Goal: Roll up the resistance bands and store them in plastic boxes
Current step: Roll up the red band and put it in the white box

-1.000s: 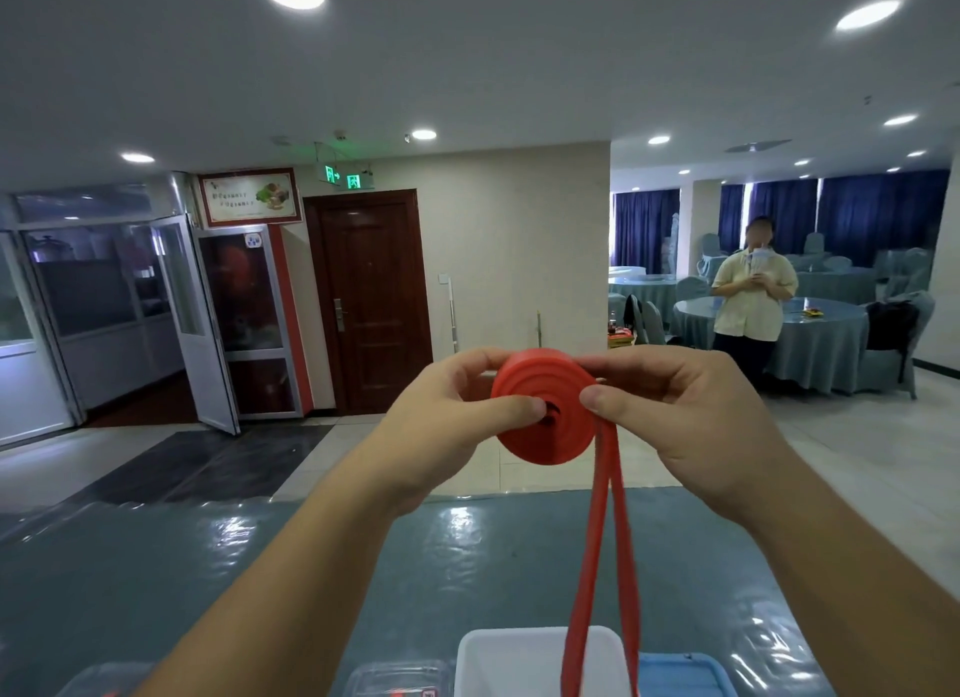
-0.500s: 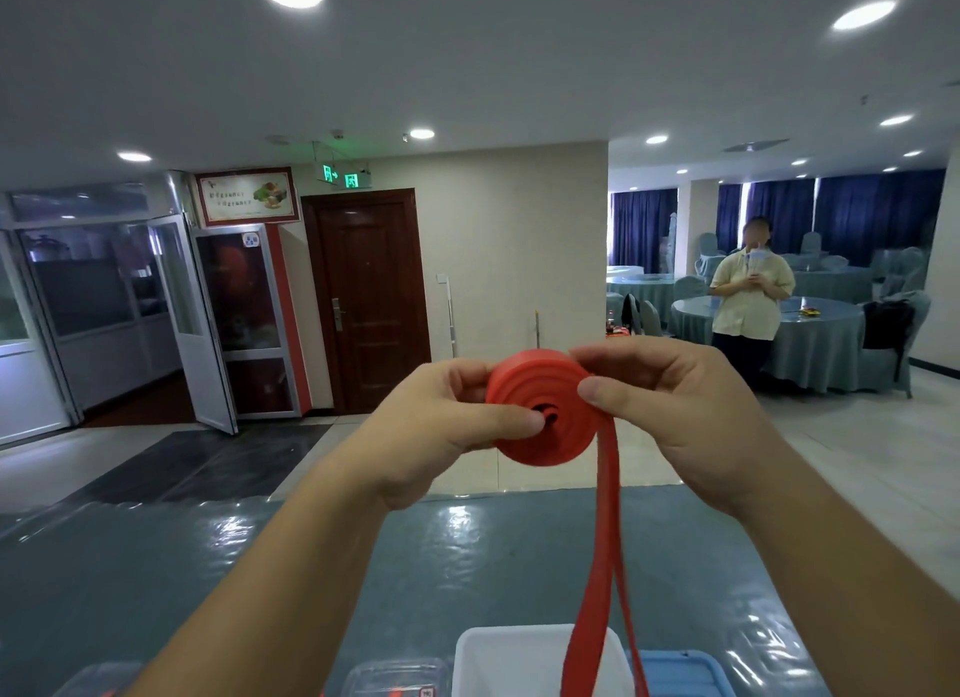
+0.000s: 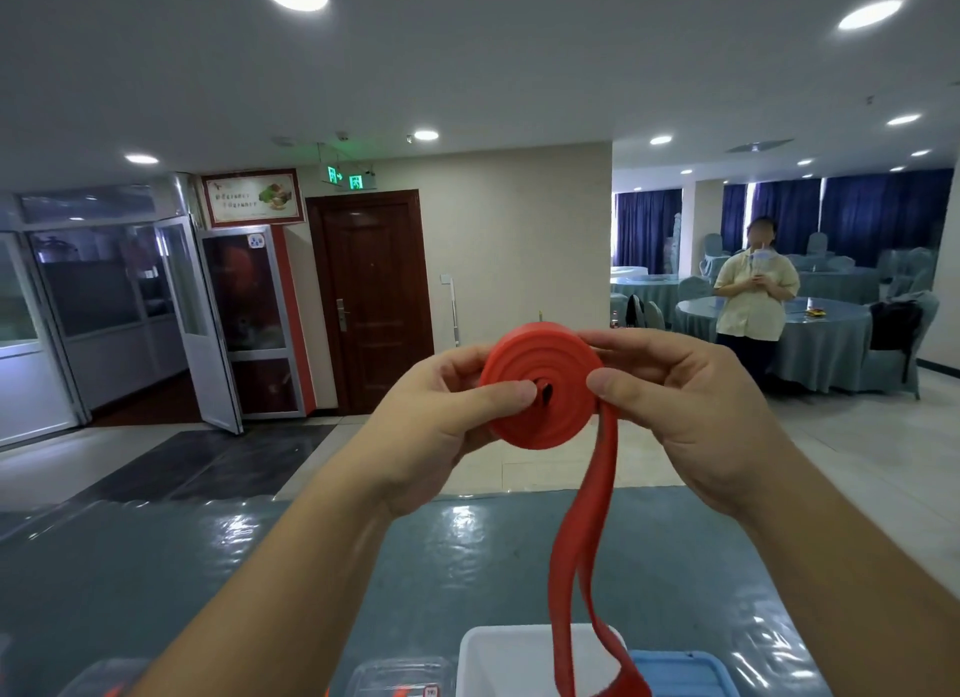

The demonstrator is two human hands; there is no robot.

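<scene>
A red resistance band (image 3: 540, 384) is wound into a thick coil held up at chest height over the table. My left hand (image 3: 441, 421) grips the coil from the left, thumb pressed near its centre. My right hand (image 3: 691, 405) grips its right side, thumb on the face, fingers behind the rim. The unrolled tail (image 3: 576, 566) hangs down as a double strip to the bottom edge, in front of a white plastic box (image 3: 498, 655).
A blue-grey glossy table (image 3: 208, 566) lies below. A blue lid (image 3: 685, 670) sits right of the white box; clear plastic boxes (image 3: 395, 678) are at the bottom edge. A person (image 3: 756, 301) stands far right by round covered tables. A dark door (image 3: 374, 301) is ahead.
The coil has grown slightly as more band is wound on, and the hanging tail is shorter, its loop end now swinging near the white box. Both hands kept their grip and shifted fingers.
</scene>
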